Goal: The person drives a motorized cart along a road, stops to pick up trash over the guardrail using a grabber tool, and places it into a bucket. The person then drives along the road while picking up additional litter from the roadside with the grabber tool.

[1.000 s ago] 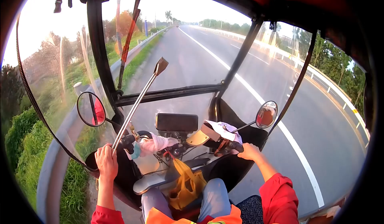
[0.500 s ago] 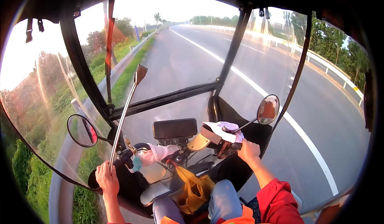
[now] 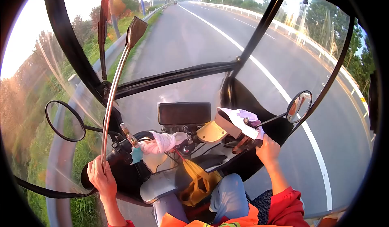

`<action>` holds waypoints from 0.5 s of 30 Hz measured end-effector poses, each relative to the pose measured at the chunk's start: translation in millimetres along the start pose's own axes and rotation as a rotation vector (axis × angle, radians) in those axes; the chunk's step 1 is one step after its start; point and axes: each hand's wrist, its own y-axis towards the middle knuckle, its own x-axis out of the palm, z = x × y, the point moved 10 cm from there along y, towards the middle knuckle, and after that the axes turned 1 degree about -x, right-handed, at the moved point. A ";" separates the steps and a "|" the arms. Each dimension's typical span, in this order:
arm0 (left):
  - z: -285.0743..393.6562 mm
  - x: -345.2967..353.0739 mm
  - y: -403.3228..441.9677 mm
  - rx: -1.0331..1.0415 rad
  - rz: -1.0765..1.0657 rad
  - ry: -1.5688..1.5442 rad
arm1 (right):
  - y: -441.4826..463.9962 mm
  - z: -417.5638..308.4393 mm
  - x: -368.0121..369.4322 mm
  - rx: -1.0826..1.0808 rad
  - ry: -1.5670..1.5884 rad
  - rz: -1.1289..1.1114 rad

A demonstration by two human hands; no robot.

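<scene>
My left hand [image 3: 101, 177] is closed around the lower end of long metal tongs [image 3: 113, 93], beside the left handlebar. The tongs stand upright, their flat brown tips [image 3: 136, 30] in front of the windshield. My right hand [image 3: 268, 150] is wrapped round the right end of the handlebar [image 3: 258, 142], which is mostly hidden under it. Just inward of that hand, a white and yellow cap [image 3: 239, 119] rests over the handlebar. A pink cloth [image 3: 160, 143] is tied around the middle of the bar. Near the left controls hangs a small teal piece [image 3: 136, 155].
A dark screen [image 3: 184, 114] is mounted ahead of my knees, and a yellow bag [image 3: 199, 182] hangs below. Round mirrors stand left [image 3: 65, 120] and right [image 3: 299, 106]. Outside the clear cover run a road [image 3: 194, 40] and a roadside guardrail [image 3: 60, 162].
The view has tilted down and moved closer to the handlebar. The tongs lean less to the right, with their two rods showing more apart. Both hands keep their hold.
</scene>
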 end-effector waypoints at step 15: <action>-0.7 -6.0 0.8 0.011 -0.023 -0.032 | 59.7 -284.6 69.4 -0.369 0.381 -0.311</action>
